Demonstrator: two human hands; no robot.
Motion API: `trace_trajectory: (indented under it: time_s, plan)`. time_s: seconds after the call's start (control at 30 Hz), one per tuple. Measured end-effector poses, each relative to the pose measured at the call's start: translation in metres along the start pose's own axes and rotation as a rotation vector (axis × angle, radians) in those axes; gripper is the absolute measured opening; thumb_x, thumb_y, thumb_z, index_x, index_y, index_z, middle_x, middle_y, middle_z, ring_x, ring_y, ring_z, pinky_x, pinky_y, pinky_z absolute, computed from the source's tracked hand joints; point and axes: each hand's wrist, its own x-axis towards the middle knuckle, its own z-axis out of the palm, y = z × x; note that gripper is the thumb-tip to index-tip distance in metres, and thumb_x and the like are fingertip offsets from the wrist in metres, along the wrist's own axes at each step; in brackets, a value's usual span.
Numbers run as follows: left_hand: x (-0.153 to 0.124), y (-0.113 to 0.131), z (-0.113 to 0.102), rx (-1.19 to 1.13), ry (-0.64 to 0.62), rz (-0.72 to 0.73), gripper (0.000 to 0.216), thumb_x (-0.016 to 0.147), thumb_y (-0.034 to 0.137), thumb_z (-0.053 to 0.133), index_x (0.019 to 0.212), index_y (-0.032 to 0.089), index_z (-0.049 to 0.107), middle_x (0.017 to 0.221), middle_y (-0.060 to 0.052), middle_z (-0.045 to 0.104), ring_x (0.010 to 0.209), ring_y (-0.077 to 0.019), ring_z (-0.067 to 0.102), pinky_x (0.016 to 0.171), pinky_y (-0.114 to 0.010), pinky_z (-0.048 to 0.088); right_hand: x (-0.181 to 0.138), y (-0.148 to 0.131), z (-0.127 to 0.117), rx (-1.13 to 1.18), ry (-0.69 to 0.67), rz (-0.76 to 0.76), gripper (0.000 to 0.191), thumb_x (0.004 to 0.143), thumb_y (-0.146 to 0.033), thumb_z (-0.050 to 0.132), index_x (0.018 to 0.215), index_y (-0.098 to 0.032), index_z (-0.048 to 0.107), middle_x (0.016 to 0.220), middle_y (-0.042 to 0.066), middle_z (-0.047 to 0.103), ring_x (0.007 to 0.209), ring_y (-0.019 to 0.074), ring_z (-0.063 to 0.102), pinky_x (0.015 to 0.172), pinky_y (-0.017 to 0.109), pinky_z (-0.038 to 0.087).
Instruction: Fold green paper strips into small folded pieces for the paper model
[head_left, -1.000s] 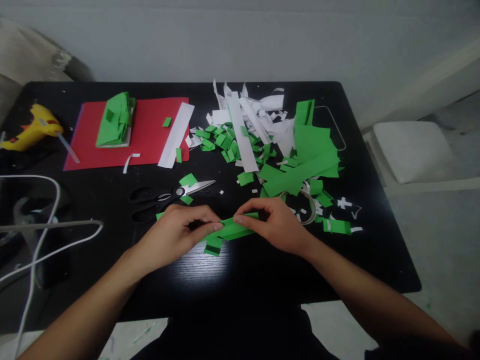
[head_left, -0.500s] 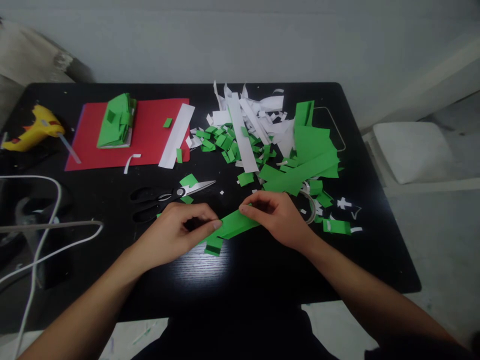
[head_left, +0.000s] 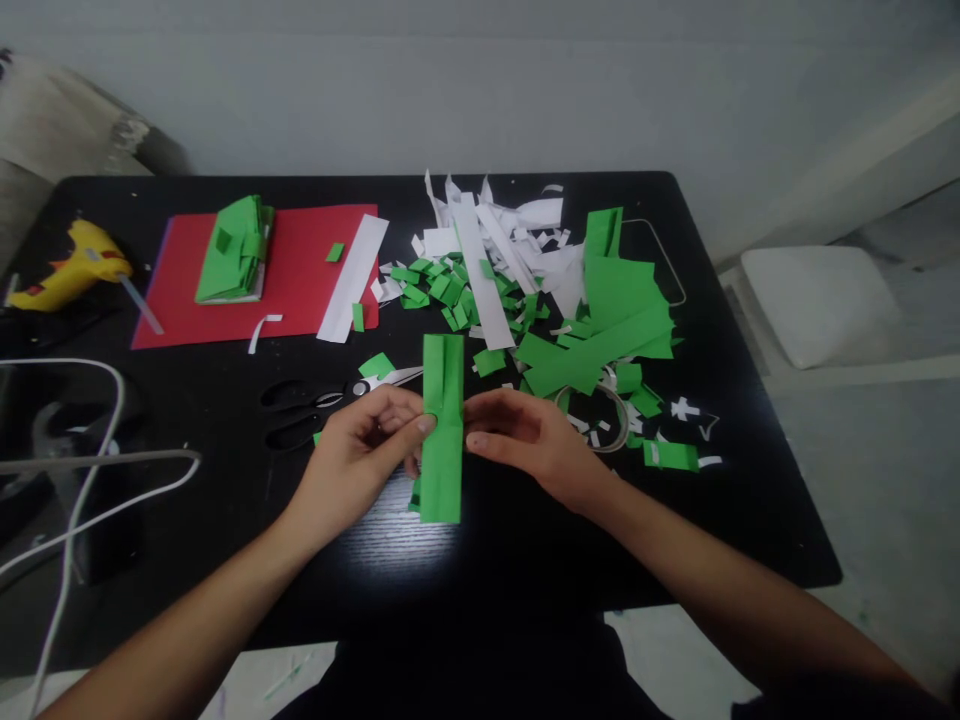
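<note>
A folded green paper strip (head_left: 442, 470) stands lengthwise in front of me, with a crease running down its upper half. My left hand (head_left: 371, 435) pinches its left edge, thumb on the front and fingers behind. At the right edge is my right hand (head_left: 525, 440), its thumb apart from the curved fingers; the index fingertip meets the edge, and whether it reaches behind cannot be seen. Partly hidden behind the strip is a small green paper piece (head_left: 414, 495). Black-handled scissors (head_left: 296, 395) lie just beyond my left hand, their blade tips covered by the strip.
Green and white paper scraps (head_left: 450, 285) are heaped at the back, beside larger green sheets (head_left: 626, 300). A tape roll (head_left: 624, 425) lies right of my right hand. Red paper (head_left: 300, 270) carries a green folded paper bundle (head_left: 232, 255). A yellow glue gun (head_left: 82, 265) and white cable (head_left: 120, 400) are left.
The green strip has turned from lying slantwise between both hands to standing lengthwise. My right thumb has come off the paper, while my left hand keeps its pinch.
</note>
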Motion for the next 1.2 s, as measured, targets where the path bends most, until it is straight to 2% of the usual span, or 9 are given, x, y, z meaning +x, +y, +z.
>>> trace_trajectory:
  time_s: [0.13, 0.43, 0.57, 0.73, 0.83, 0.93, 1.03, 1.2]
  plan:
    - [-0.002, -0.004, 0.002, -0.068, -0.068, -0.039, 0.012, 0.092, 0.026, 0.071, 0.089, 0.017, 0.064, 0.064, 0.003, 0.068, 0.054, -0.0107, 0.065, 0.056, -0.021, 0.056, -0.002, 0.000, 0.003, -0.062, 0.052, 0.019, 0.030, 0.073, -0.035, 0.091, 0.095, -0.021, 0.076, 0.097, 0.003, 0.079, 0.092, 0.0181, 0.075, 0.096, 0.038, 0.061]
    - [-0.005, -0.006, 0.006, -0.027, -0.117, -0.041, 0.013, 0.093, 0.027, 0.070, 0.087, 0.016, 0.066, 0.066, 0.002, 0.068, 0.058, -0.0100, 0.066, 0.056, -0.019, 0.056, -0.003, -0.001, 0.006, -0.019, 0.079, 0.080, 0.029, 0.068, -0.035, 0.094, 0.079, -0.018, 0.073, 0.078, -0.001, 0.073, 0.071, 0.0132, 0.069, 0.069, 0.027, 0.058]
    - [-0.005, -0.007, 0.006, 0.009, -0.099, 0.003, 0.014, 0.094, 0.026, 0.070, 0.085, 0.016, 0.068, 0.065, 0.002, 0.069, 0.058, -0.0093, 0.066, 0.057, -0.018, 0.056, -0.003, -0.003, 0.006, -0.024, 0.071, 0.081, 0.029, 0.067, -0.034, 0.094, 0.076, -0.018, 0.072, 0.074, -0.002, 0.072, 0.068, 0.0126, 0.068, 0.068, 0.026, 0.057]
    - [-0.005, -0.008, 0.007, -0.004, -0.090, 0.024, 0.012, 0.092, 0.023, 0.071, 0.083, 0.016, 0.068, 0.065, 0.002, 0.069, 0.058, -0.0093, 0.067, 0.057, -0.017, 0.057, -0.002, 0.000, 0.007, -0.011, 0.056, 0.031, 0.026, 0.070, -0.033, 0.093, 0.083, -0.019, 0.074, 0.082, 0.000, 0.075, 0.073, 0.0128, 0.069, 0.069, 0.025, 0.058]
    - [-0.006, -0.010, 0.007, -0.033, -0.084, 0.047, 0.005, 0.092, 0.021, 0.072, 0.092, 0.017, 0.069, 0.068, 0.003, 0.069, 0.060, -0.0096, 0.068, 0.059, -0.018, 0.058, -0.002, 0.003, 0.007, -0.004, 0.076, -0.010, 0.026, 0.070, -0.031, 0.092, 0.085, -0.021, 0.074, 0.079, -0.002, 0.074, 0.070, 0.0124, 0.069, 0.066, 0.024, 0.058]
    - [-0.007, -0.013, 0.009, -0.055, -0.084, 0.093, 0.012, 0.093, 0.019, 0.071, 0.104, 0.020, 0.067, 0.073, 0.004, 0.070, 0.064, -0.0099, 0.070, 0.063, -0.019, 0.059, -0.003, 0.004, 0.008, -0.014, 0.099, -0.031, 0.026, 0.070, -0.027, 0.093, 0.085, -0.021, 0.072, 0.069, -0.005, 0.070, 0.061, 0.0104, 0.065, 0.059, 0.022, 0.055]
    - [-0.007, -0.012, 0.010, -0.051, -0.073, 0.155, 0.008, 0.095, 0.015, 0.069, 0.100, 0.021, 0.067, 0.074, 0.005, 0.069, 0.065, -0.0087, 0.070, 0.064, -0.017, 0.058, -0.003, 0.004, 0.008, 0.004, 0.100, -0.032, 0.025, 0.070, -0.026, 0.092, 0.082, -0.021, 0.071, 0.066, -0.006, 0.068, 0.058, 0.0100, 0.064, 0.058, 0.021, 0.055]
    - [-0.006, -0.009, 0.011, -0.039, -0.041, 0.190, 0.009, 0.093, 0.012, 0.068, 0.093, 0.021, 0.069, 0.075, 0.004, 0.070, 0.067, -0.0087, 0.070, 0.063, -0.016, 0.058, -0.005, 0.002, 0.010, 0.019, 0.094, -0.063, 0.022, 0.072, -0.028, 0.091, 0.081, -0.021, 0.072, 0.075, -0.003, 0.072, 0.067, 0.0119, 0.068, 0.063, 0.023, 0.059]
